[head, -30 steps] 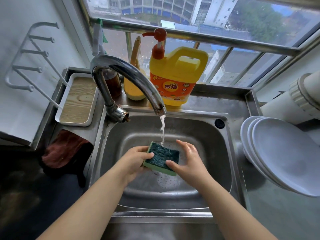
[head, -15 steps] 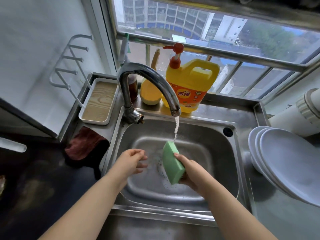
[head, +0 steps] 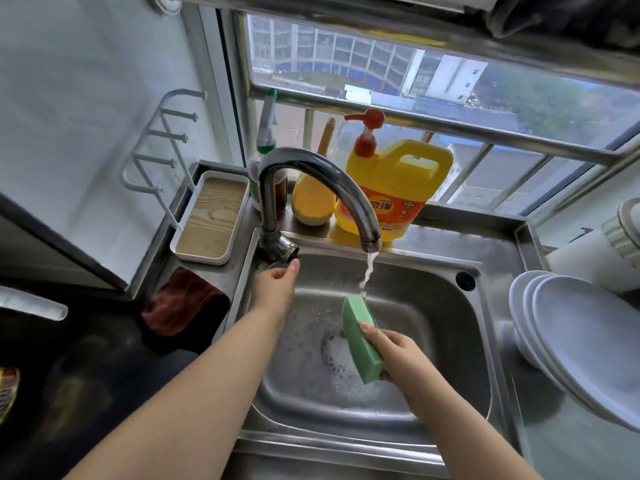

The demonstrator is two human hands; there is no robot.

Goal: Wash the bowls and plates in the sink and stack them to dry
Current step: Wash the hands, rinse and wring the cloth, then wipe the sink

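Note:
My right hand (head: 398,355) grips a green sponge (head: 360,341) on edge inside the steel sink (head: 433,306), with its top end under the running water from the tap (head: 311,178). Foam lies on the sink floor below it. My left hand (head: 277,285) is raised at the sink's back left, its fingertips at the tap's handle (head: 289,249), holding nothing. Three white plates (head: 588,348) lean stacked on the counter to the right of the sink. No dishes are in the sink.
A yellow detergent jug with a red pump (head: 394,188) and a yellow scoop (head: 313,199) stand behind the sink. A white tray with a wooden base (head: 207,220) and a dark red cloth (head: 183,306) lie left. A white wall rack (head: 156,147) hangs left.
My left hand let go of the sponge and moved up and left to the tap's handle. My right hand turned the sponge on edge and keeps it under the water.

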